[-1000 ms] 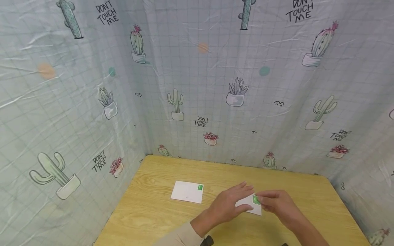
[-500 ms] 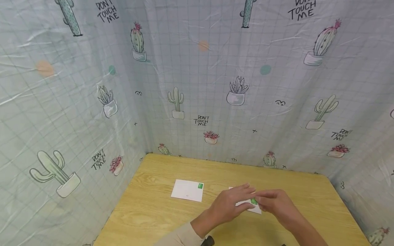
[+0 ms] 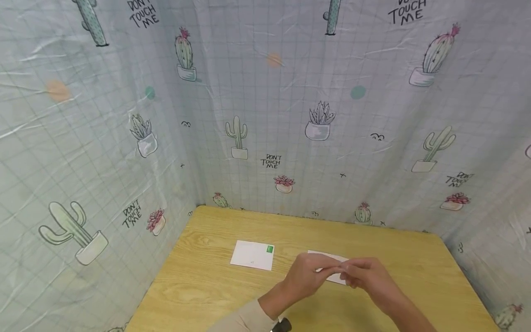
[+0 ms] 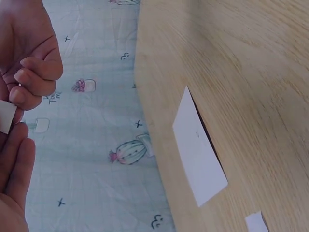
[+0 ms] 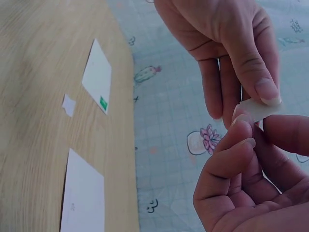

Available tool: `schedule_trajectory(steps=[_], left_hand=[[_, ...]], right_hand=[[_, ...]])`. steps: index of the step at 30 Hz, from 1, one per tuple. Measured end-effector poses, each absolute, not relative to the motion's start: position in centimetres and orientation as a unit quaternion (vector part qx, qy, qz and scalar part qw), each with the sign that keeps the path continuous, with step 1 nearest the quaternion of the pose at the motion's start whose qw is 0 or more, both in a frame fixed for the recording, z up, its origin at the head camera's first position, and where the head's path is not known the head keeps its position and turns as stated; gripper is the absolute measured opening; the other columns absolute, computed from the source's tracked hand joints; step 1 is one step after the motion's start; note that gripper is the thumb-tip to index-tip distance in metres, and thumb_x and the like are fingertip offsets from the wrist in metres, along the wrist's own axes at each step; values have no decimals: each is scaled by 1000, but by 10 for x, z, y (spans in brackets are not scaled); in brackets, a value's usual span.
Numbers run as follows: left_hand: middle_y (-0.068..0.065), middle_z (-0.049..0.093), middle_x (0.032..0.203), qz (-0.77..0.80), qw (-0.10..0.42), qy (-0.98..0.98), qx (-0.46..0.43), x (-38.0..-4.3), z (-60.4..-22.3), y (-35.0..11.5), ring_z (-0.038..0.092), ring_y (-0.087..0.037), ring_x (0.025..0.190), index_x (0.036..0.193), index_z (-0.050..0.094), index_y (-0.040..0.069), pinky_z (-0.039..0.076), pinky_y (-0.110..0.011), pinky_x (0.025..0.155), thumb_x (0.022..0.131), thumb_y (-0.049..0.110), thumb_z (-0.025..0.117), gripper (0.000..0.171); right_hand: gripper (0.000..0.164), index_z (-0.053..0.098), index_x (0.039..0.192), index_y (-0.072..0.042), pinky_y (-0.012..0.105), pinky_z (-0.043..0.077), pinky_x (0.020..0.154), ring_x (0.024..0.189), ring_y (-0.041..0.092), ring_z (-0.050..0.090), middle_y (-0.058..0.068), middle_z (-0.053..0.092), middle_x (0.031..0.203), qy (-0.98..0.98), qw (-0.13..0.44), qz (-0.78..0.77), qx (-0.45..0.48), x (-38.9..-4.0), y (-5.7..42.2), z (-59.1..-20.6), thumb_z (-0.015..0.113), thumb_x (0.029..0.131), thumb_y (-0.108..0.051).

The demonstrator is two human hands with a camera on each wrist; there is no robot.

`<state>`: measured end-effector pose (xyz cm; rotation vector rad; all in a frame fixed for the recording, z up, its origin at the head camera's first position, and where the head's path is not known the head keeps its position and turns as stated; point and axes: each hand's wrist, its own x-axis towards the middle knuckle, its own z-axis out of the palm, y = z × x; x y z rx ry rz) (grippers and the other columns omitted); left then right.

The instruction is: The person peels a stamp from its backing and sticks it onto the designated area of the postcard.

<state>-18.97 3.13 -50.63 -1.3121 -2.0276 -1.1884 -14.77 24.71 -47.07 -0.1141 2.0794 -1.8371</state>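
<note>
Both hands meet over the right-hand white envelope (image 3: 325,254). My left hand (image 3: 304,276) pinches a small stamp (image 5: 259,110) between thumb and fingers; its pale back shows in the right wrist view. At the stamp's near corner, the fingertips of my right hand (image 3: 371,276) pinch too, with the other fingers curled. The hands hide most of the stamp in the head view. Farther left lies a second white envelope (image 3: 250,256), a green stamp (image 3: 269,249) at its upper right corner. In the left wrist view, the right-hand envelope (image 4: 199,150) shows no stamp on its visible face.
A small torn-edged white paper scrap (image 5: 68,105) lies on the wooden table (image 3: 215,295) between the envelopes. A cactus-print curtain (image 3: 257,101) hangs behind the table and on both sides. A black object (image 3: 283,325) shows near the left wrist.
My left hand's raised fingers have come down and closed onto the stamp in my right fingertips. The stamp's green face, visible before, is now hidden from the head view.
</note>
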Motion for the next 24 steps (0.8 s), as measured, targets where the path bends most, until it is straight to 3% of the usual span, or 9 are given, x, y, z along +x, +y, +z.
schedule_trajectory(steps=[4, 6, 10, 13, 15, 20, 24], left_hand=[[-5, 83, 92, -513, 146, -734, -420, -188, -507, 35, 76, 1, 83, 99, 82, 7, 57, -8, 75, 99, 16, 72, 14], [-9, 82, 89, -560, 91, -728, -384, -186, -506, 36, 73, 4, 78, 97, 81, 5, 59, -12, 71, 100, 18, 71, 17], [-16, 81, 91, -646, -12, -699, -307, -183, -502, 37, 75, 2, 75, 98, 79, 1, 63, -21, 70, 100, 20, 72, 21], [-19, 80, 94, -690, -57, -673, -259, -182, -500, 38, 78, -6, 76, 101, 78, -3, 65, -26, 72, 99, 17, 73, 21], [-22, 79, 95, -712, -78, -658, -231, -181, -498, 39, 80, -12, 77, 103, 76, -5, 65, -28, 72, 97, 15, 74, 21], [-25, 79, 95, -742, -103, -637, -182, -182, -493, 42, 81, -22, 76, 103, 73, -7, 66, -32, 71, 96, 11, 75, 19], [-27, 78, 95, -752, -108, -626, -174, -183, -490, 42, 81, -24, 78, 103, 72, -8, 66, -33, 73, 97, 9, 74, 18]], right_hand=[[23, 78, 99, -14, 27, 56, 75, 77, 8, 61, -11, 70, 83, 746, 162, -646, -31, -145, 246, -471, 56, 108, -18], [21, 76, 100, -8, 29, 55, 73, 74, 9, 59, -10, 67, 80, 757, 132, -640, -15, -144, 244, -470, 59, 107, -19], [21, 74, 106, 3, 29, 56, 70, 71, 10, 60, -7, 68, 78, 792, 29, -609, 33, -139, 234, -472, 69, 101, -17], [14, 77, 103, 0, 25, 56, 67, 72, 6, 64, -5, 73, 82, 816, -71, -573, 27, -136, 224, -476, 75, 96, -12], [7, 78, 99, -4, 21, 56, 65, 72, 1, 65, -3, 76, 83, 829, -153, -537, -14, -134, 219, -481, 78, 92, -5], [30, 76, 96, -4, 12, 49, 62, 68, -3, 60, 3, 72, 78, 813, -349, -438, -158, -138, 213, -490, 80, 75, 18], [38, 75, 98, -5, 12, 48, 64, 71, 1, 57, 5, 70, 82, 796, -386, -406, -228, -141, 212, -488, 79, 71, 22]])
